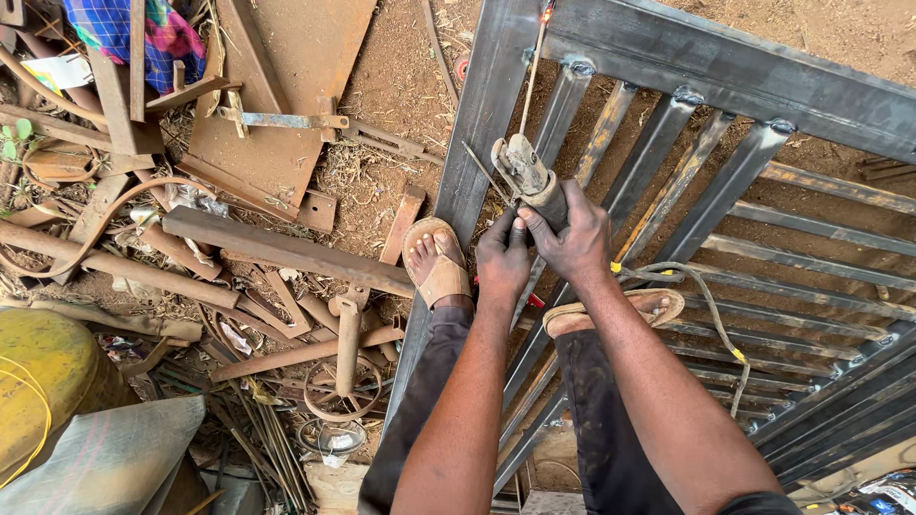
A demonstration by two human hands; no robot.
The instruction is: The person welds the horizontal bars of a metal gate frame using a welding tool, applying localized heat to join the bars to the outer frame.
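My right hand [571, 238] grips the handle of a welding electrode holder [523, 174], whose worn grey jaws point up and left over a grey steel gate frame [482, 124]. My left hand [503, 259] sits just left of it, fingertips pinching the base of a thin welding rod [484, 173] at the holder's jaws. The rod slants up to the left. Both hands hover above the frame's left upright and its slanted bars [658, 181]. My feet in tan sandals [437, 264] stand on the frame.
Rusty scrap fills the left: flat plates [277, 105], angle bars [277, 250], pipes and a small wheel [342, 386] on bare dirt. A yellow drum [43, 381] sits lower left. A cable [711, 310] trails across the gate bars on the right.
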